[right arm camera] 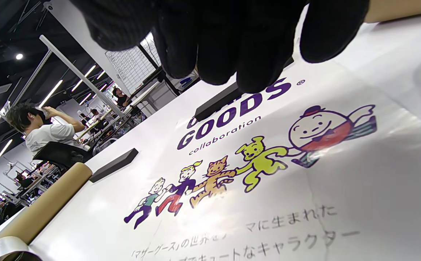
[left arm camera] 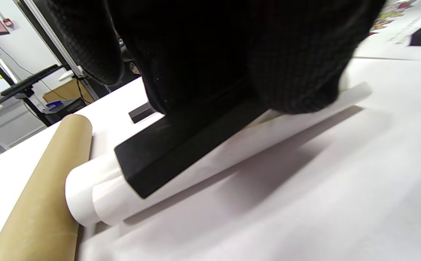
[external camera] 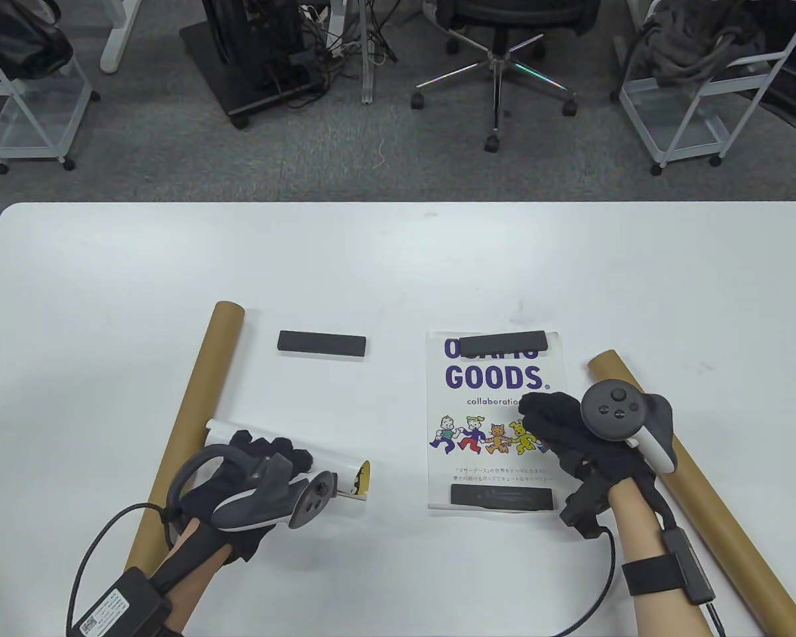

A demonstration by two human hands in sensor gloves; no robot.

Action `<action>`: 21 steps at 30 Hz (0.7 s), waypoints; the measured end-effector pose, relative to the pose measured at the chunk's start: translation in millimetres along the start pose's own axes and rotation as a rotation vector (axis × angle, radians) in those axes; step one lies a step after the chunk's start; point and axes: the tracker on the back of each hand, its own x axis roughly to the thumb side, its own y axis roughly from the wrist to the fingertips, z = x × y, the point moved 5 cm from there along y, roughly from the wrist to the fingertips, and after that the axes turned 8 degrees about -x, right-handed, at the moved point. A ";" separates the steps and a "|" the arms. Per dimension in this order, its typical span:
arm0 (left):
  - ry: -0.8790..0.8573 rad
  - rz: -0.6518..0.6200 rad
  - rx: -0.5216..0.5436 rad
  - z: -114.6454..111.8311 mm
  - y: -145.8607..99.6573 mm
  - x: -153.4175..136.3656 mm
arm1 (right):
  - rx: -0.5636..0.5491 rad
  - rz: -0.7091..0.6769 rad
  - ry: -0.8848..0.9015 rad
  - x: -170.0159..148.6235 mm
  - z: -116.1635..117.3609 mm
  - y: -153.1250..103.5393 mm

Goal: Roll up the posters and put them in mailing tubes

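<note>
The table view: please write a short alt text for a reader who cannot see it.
On a white table, the left hand rests on a rolled poster beside a cardboard mailing tube. The right hand hovers over a flat poster weighted by two black bars, with a second tube on its right.

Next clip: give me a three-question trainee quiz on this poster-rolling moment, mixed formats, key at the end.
1. True or false: the flat poster has a black weight bar on its far edge and another on its near edge.
2. How many cardboard mailing tubes lie on the table?
3. What is under the left hand? A) a flat poster B) a rolled poster with a black bar on it C) a tube cap

Key:
1. True.
2. Two: the left tube and the right tube.
3. B. The right hand hovers over the flat poster instead.
</note>
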 end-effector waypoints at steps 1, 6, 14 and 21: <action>-0.006 -0.012 -0.024 -3.1 0.0 2.3 | -0.001 -0.003 -0.001 0.8 -0.1 -0.6; 0.038 -0.057 -0.096 -25.9 9.8 20.3 | 0.003 -0.014 0.007 2.9 0.5 -1.1; -0.001 -0.062 -0.123 -45.6 26.8 23.5 | 0.023 -0.011 0.037 2.5 2.3 -1.8; -0.119 0.002 -0.003 -12.2 1.9 -8.5 | 0.024 -0.005 0.036 1.8 3.3 0.3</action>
